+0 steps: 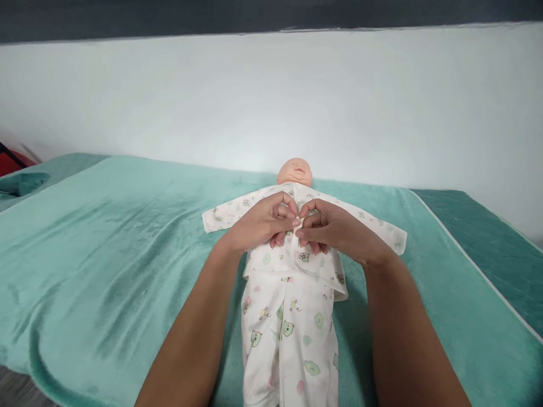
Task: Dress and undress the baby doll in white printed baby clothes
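Observation:
A baby doll [294, 171] lies on its back with its head toward the wall. It wears a white printed shirt [267, 261] and matching trousers [311, 345]; both sleeves are spread out to the sides. Over the middle of the chest, my left hand [269, 221] pinches the shirt's front edge between thumb and fingertips. Close beside it, my right hand [333, 229] pinches the other side of the same front opening. The fingertips nearly meet and cover whatever fastening is there.
A teal plush blanket [127, 254] covers the surface, with folds at the left. Behind the doll's head rises a white wall [271, 102]. A darker green cover [479, 243] shows at the right. Something red and black [12, 161] is at the far left edge.

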`<state>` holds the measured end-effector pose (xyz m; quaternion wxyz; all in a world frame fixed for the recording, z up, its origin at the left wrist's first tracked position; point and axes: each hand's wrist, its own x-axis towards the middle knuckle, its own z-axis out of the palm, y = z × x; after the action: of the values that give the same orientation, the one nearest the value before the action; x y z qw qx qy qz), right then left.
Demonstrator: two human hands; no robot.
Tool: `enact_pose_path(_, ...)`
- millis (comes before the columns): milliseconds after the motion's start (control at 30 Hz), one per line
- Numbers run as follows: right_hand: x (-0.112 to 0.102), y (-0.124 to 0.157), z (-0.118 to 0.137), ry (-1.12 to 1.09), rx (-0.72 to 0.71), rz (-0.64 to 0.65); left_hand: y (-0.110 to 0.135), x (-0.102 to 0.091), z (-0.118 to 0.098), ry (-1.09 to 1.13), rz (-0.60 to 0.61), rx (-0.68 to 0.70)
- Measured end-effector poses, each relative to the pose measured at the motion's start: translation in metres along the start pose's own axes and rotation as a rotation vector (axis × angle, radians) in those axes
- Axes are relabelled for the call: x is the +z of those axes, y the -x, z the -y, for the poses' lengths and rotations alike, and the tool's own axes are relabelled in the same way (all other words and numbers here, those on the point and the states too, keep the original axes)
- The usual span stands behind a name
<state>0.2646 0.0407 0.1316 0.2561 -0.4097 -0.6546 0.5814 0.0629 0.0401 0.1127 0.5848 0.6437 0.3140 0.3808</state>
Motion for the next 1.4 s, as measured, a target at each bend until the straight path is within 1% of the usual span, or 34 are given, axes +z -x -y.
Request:
enact_pose_path(267, -0.005, 0.0, -0.004, -0.024, 0.023, 0.031, 0.0, -0.002, 0.001, 0.044, -0.012, -0.005)
enact_pose_path(400, -0.008, 0.001, -0.008, -0.054, -0.02, 0.058, -0.001, -0.002, 0.001, 0.087, -0.008, -0.017)
enact_pose_path(500, -0.008, 0.002, -0.009, -0.05, -0.056, 0.065, -0.001, -0.004, 0.001, 0.075, 0.017, -0.051)
enact_pose_path(633, -0.006, 0.002, -0.008, -0.038, -0.049, 0.05, 0.0, -0.006, 0.001, 0.017, 0.051, -0.097)
enact_pose_path(833, -0.002, 0.003, -0.003, -0.028, -0.026, 0.032, 0.001, -0.008, 0.0, -0.022, 0.069, -0.123)
enact_pose_path(1000, 0.005, 0.002, 0.002, -0.003, 0.004, -0.011, 0.001, -0.011, 0.002, 0.008, 0.109, -0.134)
enact_pose_path(1200, 0.01, -0.005, 0.001, 0.045, 0.042, -0.088, 0.002, -0.009, 0.001, 0.01, 0.104, -0.116)
enact_pose_path(1400, 0.012, -0.007, -0.002, 0.097, 0.015, -0.089, 0.002, -0.007, 0.0, -0.018, 0.091, -0.113)
